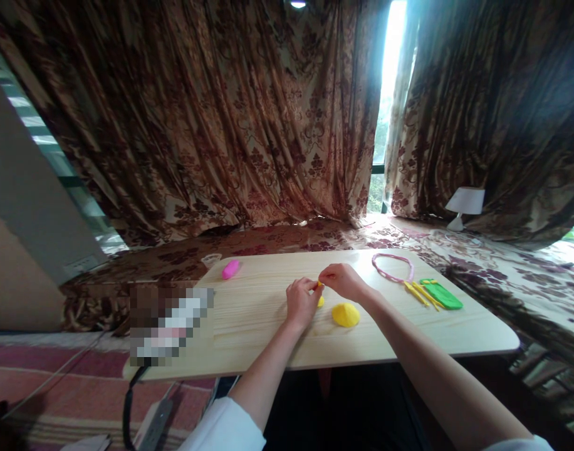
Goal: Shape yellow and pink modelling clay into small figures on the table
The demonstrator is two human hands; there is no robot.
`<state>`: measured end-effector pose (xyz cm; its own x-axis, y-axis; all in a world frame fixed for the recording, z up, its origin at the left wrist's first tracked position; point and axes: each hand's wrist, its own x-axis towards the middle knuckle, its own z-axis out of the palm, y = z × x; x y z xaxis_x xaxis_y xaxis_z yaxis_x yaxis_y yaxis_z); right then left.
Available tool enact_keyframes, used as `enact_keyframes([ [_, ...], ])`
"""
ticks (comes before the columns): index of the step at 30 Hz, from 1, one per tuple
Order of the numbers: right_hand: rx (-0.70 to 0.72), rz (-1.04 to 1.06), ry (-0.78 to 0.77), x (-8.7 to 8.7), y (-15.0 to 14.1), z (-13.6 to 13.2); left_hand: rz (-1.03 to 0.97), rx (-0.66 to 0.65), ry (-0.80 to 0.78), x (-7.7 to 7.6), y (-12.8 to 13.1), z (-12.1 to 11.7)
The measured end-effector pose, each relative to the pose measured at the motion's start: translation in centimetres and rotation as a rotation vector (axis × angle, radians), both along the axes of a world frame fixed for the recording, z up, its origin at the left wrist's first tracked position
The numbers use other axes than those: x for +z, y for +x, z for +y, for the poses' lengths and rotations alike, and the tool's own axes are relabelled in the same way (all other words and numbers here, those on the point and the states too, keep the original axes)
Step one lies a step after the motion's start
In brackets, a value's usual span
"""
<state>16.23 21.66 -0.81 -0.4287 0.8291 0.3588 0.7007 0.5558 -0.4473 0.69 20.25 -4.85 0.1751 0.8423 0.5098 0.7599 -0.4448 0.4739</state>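
My left hand (302, 304) is closed around a piece of yellow modelling clay (321, 302), which shows below its fingertips. From the right, my right hand (344, 282) pinches a small bit of the same yellow clay at its upper end, so the fingertips of both hands nearly meet. Most of the piece is hidden by the fingers. Just to the right of my left hand, a larger cone-shaped lump of yellow clay (346, 315) rests on the wooden table (259, 338).
A pink clay lump (230, 269) lies at the table's far left. Toward the right are a pink twisted ring (413, 269), thin yellow clay strips (416, 294) and a flat green clay slab (444, 295). A blurred-out object (172, 326) occupies the left edge. A white lamp (465, 202) stands beyond.
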Motion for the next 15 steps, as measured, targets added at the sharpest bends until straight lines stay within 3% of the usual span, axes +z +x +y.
enact_keyframes([
  [15,0.030,-0.025,0.070,1.5,-0.9,-1.2,-0.013,0.028,0.027,-0.7,-0.2,0.1],
])
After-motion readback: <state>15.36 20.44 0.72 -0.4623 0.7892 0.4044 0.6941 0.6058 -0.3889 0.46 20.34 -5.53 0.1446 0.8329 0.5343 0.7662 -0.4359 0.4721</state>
